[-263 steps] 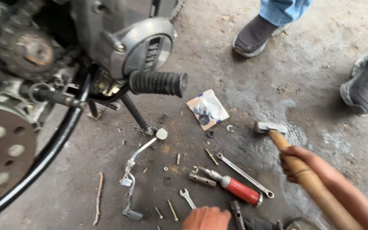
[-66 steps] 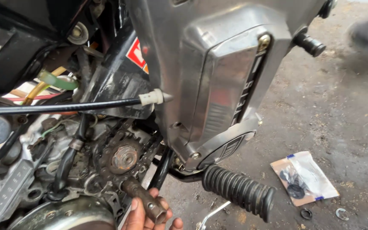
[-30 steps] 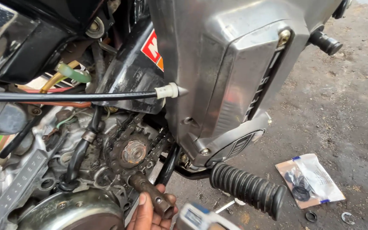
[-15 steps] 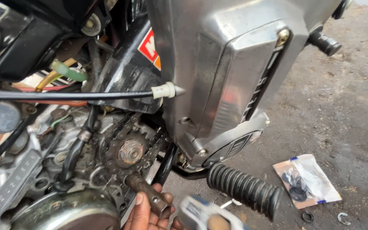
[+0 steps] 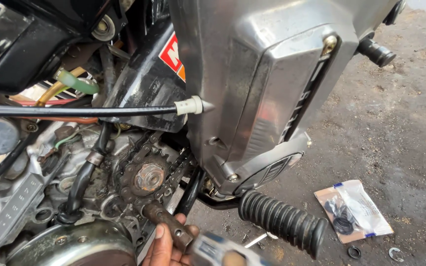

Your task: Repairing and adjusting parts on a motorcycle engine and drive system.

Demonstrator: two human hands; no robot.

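My left hand (image 5: 166,245) grips a rusty metal tube tool (image 5: 166,224) at the bottom of the view. The tube's far end rests against the engine just below the small toothed sprocket (image 5: 149,177). A blurred hammer head (image 5: 218,251) sits right beside the tube's near end, at the bottom edge. My right hand is out of frame, so the hammer's handle and whatever holds it are hidden.
A silver engine cover (image 5: 272,98) fills the upper middle. A black cable with a white end cap (image 5: 188,106) crosses in front. A ribbed rubber foot peg (image 5: 282,221) juts out right of my hand. A plastic bag of rubber rings (image 5: 353,209) and a small washer (image 5: 354,252) lie on the dirt floor.
The blurred hammer head has come in from the lower right, up close to the tube's near end. My left hand keeps the tube at the same spot under the sprocket.
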